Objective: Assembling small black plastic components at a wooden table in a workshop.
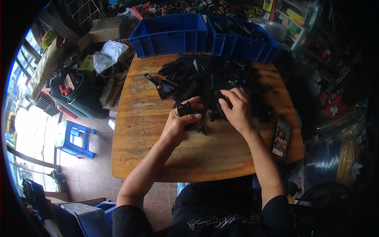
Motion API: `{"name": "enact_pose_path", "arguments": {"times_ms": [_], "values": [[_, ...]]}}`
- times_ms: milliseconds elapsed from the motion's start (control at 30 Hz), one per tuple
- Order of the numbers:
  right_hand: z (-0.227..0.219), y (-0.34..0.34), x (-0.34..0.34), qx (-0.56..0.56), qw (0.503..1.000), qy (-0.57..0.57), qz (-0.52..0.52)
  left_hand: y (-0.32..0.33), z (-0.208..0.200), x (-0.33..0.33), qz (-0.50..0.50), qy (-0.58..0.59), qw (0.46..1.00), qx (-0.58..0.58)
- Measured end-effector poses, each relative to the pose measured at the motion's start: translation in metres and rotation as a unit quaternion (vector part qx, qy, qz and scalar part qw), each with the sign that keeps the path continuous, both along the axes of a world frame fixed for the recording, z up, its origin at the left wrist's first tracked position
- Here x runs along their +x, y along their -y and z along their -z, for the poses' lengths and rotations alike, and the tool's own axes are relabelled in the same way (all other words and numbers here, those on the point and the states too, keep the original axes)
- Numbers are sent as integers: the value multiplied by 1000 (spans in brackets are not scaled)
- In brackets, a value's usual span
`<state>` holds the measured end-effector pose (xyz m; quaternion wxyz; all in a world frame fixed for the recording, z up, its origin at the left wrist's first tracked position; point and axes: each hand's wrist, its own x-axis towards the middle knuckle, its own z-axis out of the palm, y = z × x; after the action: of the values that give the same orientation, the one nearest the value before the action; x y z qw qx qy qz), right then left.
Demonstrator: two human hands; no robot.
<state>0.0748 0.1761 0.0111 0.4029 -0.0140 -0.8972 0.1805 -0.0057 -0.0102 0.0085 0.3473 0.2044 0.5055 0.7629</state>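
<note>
My left hand is closed around a small black plastic part, its thumb lying across the near side. Just to the right, my right hand has its thumb and fingers bent together over a dark piece at the edge of the pile. That piece is mostly covered, so its shape is unclear. Beyond both hands spreads a heap of black plastic parts, many long and thin. A few small black bits lie on the wood by my left thumb.
The wooden table has a rounded outline. Two blue bins stand along its far edge, the right one holding black parts. A phone with a lit screen lies at the right. On the floor at left is a blue stool.
</note>
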Motion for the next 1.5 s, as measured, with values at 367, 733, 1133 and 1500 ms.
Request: {"name": "enact_pose_path", "arguments": {"times_ms": [367, 733, 1133, 1500], "values": [[24, 5, 9, 141, 974, 118, -132, 7, 4, -20, -22, 70, 994, 81], [11, 10, 10, -40, 994, 60, -80, 10, 10, -20, 38, 39, 996, 65], [-20, 41, 31, -96, 983, 47, -152, 7, -9, 2, 10, -124, 992, -35], [-7, 50, 31, -250, 943, 162, -152, 4, -11, 14, -15, -123, 992, -25]]}}
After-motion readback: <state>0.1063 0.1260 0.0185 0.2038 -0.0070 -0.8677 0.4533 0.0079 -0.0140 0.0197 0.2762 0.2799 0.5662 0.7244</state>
